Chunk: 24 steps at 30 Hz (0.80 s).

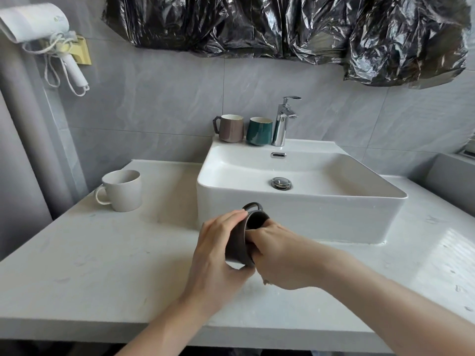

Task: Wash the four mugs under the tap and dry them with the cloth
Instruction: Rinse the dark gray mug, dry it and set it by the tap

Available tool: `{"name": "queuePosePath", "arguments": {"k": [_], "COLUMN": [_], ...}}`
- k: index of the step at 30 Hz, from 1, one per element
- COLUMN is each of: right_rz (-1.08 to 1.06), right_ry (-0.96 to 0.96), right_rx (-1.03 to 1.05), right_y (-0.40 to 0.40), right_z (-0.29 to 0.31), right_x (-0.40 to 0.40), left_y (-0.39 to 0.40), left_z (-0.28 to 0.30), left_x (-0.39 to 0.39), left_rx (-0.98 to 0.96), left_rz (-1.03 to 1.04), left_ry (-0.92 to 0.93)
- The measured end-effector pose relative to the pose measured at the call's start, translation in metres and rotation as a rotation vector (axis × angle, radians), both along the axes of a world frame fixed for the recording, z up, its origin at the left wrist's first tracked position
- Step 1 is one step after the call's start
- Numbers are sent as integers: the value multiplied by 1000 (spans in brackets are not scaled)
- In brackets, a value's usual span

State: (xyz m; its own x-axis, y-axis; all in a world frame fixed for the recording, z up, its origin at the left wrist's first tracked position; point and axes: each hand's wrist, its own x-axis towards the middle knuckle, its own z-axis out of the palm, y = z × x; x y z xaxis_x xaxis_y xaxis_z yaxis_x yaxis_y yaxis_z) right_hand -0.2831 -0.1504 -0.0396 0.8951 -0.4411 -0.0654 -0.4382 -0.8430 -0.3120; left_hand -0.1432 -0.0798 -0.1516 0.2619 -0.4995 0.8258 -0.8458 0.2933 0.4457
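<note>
I hold a dark brown mug [237,244] tilted on its side above the counter, in front of the basin. My left hand [216,250] wraps its outer wall. My right hand [279,255] has fingers pushed into its mouth; a cloth, if any, is hidden. A white mug [123,190] stands upright on the counter at the left. A mauve mug [230,128] and a green mug [259,131] stand on the basin's back ledge beside the chrome tap [282,122], which runs no water.
The white rectangular basin [303,214] sits on a pale marble counter [102,265]. A hair dryer [38,29] hangs on the wall at top left. Crumpled black plastic sheeting [282,24] covers the wall above the tap.
</note>
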Motion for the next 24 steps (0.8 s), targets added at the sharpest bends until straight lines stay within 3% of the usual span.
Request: {"name": "queuePosePath", "arguments": {"k": [3,8,11,13,17,21,24], "right_rz": [-51,-198,-231,-218,-169,-62,30], "right_ry": [-66,-349,-465,-456,-320,-221,-210], "right_rx": [172,479,567,522,215,260,133], "right_y": [4,12,13,13,13,13,11], "right_z": [9,0,-7,-10,-13,-3,0], "right_x": [-8,-21,-16,-7,7,-2,-18], "left_y": [-1,5,4,3,4,6,5], "left_z": [-2,5,3,1,1,5,4], "left_x": [-1,-5,-4,-3,-4,-3,-5], "left_rx": [-7,14,40,51,78,66,60], "left_rz": [18,-5,-20,-40,-27,10,11], "left_ry": [-2,134,173,204,180,178,174]}}
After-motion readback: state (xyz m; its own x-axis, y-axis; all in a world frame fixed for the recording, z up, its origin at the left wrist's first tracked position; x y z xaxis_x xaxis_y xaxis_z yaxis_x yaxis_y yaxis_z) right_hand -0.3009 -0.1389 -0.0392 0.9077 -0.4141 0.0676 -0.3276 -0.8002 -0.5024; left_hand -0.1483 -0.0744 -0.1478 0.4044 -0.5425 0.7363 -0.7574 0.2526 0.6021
